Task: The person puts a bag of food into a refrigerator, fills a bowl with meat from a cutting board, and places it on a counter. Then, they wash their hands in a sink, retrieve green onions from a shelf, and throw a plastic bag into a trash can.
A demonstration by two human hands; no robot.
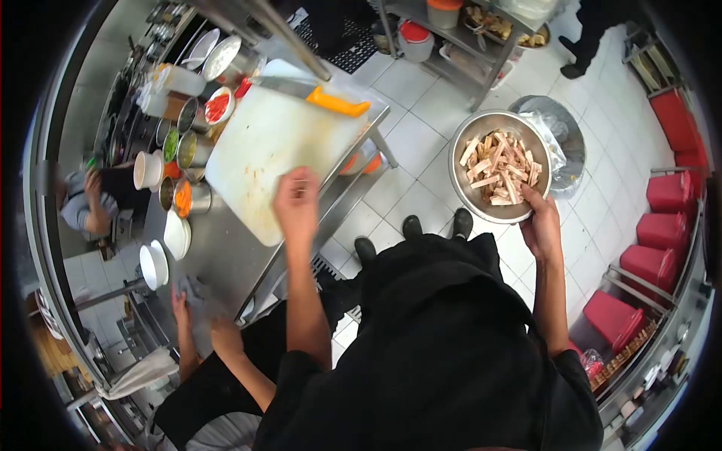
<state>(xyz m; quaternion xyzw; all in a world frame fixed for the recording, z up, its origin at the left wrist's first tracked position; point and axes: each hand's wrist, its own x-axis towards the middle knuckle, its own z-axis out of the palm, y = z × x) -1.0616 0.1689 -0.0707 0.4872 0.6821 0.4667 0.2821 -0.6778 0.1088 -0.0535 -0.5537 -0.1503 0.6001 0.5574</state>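
My right hand (543, 224) grips the rim of a steel bowl (460, 184), thumb over the edge. The bowl holds many pale brownish strips (502, 167), which look like cut meat. Over the near edge of a white cutting board (252, 150) is my left hand (296, 201), slightly blurred, its fingers curled inward. Whatever those fingers hold, if anything, cannot be made out. A knife with a yellow handle (338, 102) lies across the far end of the board, its handle toward the right. Small brown scraps are scattered on the board.
Left of the board stand steel containers with orange pieces (183, 198) and red pieces (218, 107), plus white bowls (154, 264). A co-worker's hands (226, 338) are at the counter, lower left. A lined bin (575, 146) stands behind the bowl; red bins (613, 316) line the right.
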